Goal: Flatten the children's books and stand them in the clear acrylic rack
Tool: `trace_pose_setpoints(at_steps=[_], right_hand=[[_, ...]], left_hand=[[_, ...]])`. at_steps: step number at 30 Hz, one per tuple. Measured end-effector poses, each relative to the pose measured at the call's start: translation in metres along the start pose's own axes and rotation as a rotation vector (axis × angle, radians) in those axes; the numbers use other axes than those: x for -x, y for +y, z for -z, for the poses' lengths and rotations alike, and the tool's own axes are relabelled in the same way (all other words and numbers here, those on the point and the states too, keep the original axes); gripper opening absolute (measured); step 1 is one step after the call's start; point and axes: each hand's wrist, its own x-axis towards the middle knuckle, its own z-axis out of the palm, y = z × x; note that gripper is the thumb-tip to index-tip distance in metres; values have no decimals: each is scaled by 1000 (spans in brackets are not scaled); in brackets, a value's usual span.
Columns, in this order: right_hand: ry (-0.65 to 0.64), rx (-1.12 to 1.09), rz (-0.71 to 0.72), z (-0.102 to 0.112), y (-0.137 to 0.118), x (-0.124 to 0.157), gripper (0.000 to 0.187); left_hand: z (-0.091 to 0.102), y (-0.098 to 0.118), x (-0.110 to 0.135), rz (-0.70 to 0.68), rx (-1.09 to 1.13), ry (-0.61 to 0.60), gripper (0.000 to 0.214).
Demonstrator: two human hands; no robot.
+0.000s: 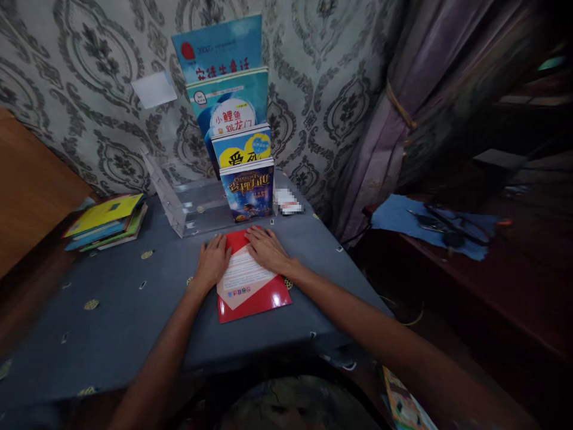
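Observation:
A red book (264, 298) with a pale panel of printed text lies flat on the cloth-covered table (170, 322), its print upside down from my side. My left hand (213, 260) rests along its left edge with the fingers stretched forward and the thumb at the cover. Lying across the upper right part of the cover is my right hand (267, 251), fingers extended and flat. Just beyond the book stands a clear acrylic rack (179, 209) in stepped tiers. Its right side holds a dark blue book (248, 194), a yellow and blue book (242, 149) and taller teal books (228, 107) behind.
A stack of books (107, 221) with a yellow one on top lies at the table's left. Patterned wall covering (313, 89) rises behind the rack. At the right hangs a tied purple curtain (376, 137); beyond it, a blue cloth (403, 221) with dark items lies on a reddish surface.

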Motion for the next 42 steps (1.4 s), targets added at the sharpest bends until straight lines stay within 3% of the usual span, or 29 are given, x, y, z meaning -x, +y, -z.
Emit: trace_pose_setpoints(at_steps=[12, 19, 31, 42], right_hand=[[-42, 34, 18, -1, 1, -2, 49], [-29, 12, 43, 0, 5, -4, 47], [-38, 3, 54, 12, 23, -3, 43], [-133, -317, 128, 16, 68, -17, 45]], left_hand=[[-25, 21, -23, -149, 100, 33, 49], [-14, 25, -26, -143, 65, 48, 41], [1, 24, -27, -179, 12, -64, 48], [2, 15, -45, -402, 60, -140, 53]])
